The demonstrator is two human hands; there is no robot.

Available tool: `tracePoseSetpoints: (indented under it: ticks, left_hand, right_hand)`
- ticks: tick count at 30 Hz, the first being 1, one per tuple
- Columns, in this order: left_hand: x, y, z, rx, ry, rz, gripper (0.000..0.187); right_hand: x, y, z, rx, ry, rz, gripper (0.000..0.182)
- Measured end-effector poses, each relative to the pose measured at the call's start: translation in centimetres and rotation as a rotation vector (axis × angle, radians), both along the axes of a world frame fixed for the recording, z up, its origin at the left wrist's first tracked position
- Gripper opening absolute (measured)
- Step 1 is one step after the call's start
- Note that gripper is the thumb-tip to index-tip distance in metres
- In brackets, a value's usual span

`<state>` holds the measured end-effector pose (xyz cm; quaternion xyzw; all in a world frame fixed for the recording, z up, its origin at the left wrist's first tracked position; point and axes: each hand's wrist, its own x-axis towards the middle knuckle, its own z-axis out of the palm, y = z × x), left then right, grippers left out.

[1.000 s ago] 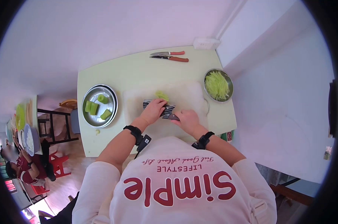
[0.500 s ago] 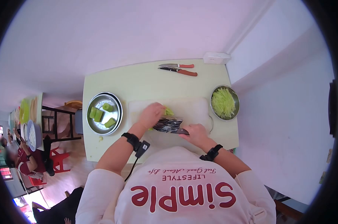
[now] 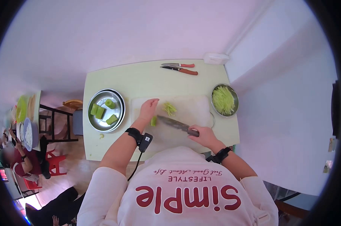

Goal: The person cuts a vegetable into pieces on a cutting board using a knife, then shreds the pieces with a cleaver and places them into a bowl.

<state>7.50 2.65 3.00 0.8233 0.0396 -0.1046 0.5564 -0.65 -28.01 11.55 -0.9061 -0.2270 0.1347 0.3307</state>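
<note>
My right hand (image 3: 203,136) is closed around the dark handle of a kitchen knife (image 3: 174,123). The blade is tilted over the white cutting board (image 3: 196,107) and points left. My left hand (image 3: 148,108) is above the board's left part, fingers stretched out, with nothing visible in it. Just below that hand lies a small green vegetable piece (image 3: 153,121), near the knife tip. A little heap of pale green vegetable strips (image 3: 169,109) rests on the board, to the right of my left hand and apart from it.
At left, a metal bowl (image 3: 119,123) contains several green vegetable chunks (image 3: 97,110). On the right, another metal bowl (image 3: 236,107) is full of green shreds. Two knives (image 3: 180,70) lie at the table's back edge. People (image 3: 18,160) and a red stool (image 3: 55,162) are far left.
My left hand has let go of the green strips, which now lie in a heap on the board, and moved slightly left and up. The knife has turned, showing its blade more edge-on.
</note>
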Motion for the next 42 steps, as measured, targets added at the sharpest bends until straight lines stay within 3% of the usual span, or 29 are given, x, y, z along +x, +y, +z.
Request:
tracePoseSetpoints:
  ticks: [3, 4, 5, 10, 13, 17, 19, 28, 37, 40, 42]
  left_hand:
    - [-0.8, -0.9, 0.0, -0.345, 0.268, 0.185, 0.047]
    - [-1.5, -1.6, 0.0, -0.513, 0.374, 0.266, 0.05]
    - [-2.2, -2.5, 0.0, -0.515, 0.371, 0.268, 0.05]
    - [-5.2, -6.5, -0.1, -0.744, 0.632, 0.488, 0.059]
    - [-5.1, -7.4, -2.0, -0.823, 0.623, 0.64, 0.058]
    - [-4.8, -8.4, -4.4, -0.812, 0.524, 0.761, 0.049]
    - [-4.6, -9.2, -4.9, -0.682, 0.367, 0.767, 0.039]
    - [-3.2, -10.2, -5.1, -0.3, 0.257, 0.86, 0.022]
    - [-3.3, -9.8, -5.2, -0.299, 0.244, 0.821, 0.022]
    - [-3.4, -9.3, -3.7, -0.429, 0.29, 0.72, 0.023]
    - [-3.6, -8.8, -1.8, -0.359, 0.286, 0.674, 0.022]
  right_hand:
    - [-1.1, -1.8, -2.5, 0.223, 0.102, -0.208, 0.033]
    - [-1.2, -2.2, -2.6, 0.382, 0.405, -0.344, 0.032]
    - [-1.0, -2.5, -2.7, 0.54, 0.707, -0.47, 0.032]
    - [0.9, -3.0, -5.4, 0.547, 0.827, -0.598, 0.03]
    - [3.0, -3.1, -6.8, 0.53, 0.926, -0.64, 0.033]
    - [6.2, -4.0, -8.7, 0.446, 0.995, -0.535, 0.035]
    - [7.2, -4.4, -8.7, 0.405, 1.015, -0.471, 0.036]
    - [8.5, -4.0, -8.7, 0.352, 1.14, -0.331, 0.036]
    - [7.2, -2.4, -8.4, 0.325, 1.189, -0.205, 0.036]
    - [6.5, -2.1, -8.1, 0.379, 1.297, -0.233, 0.037]
    - [5.8, -2.5, -7.7, 0.508, 1.482, -0.246, 0.039]
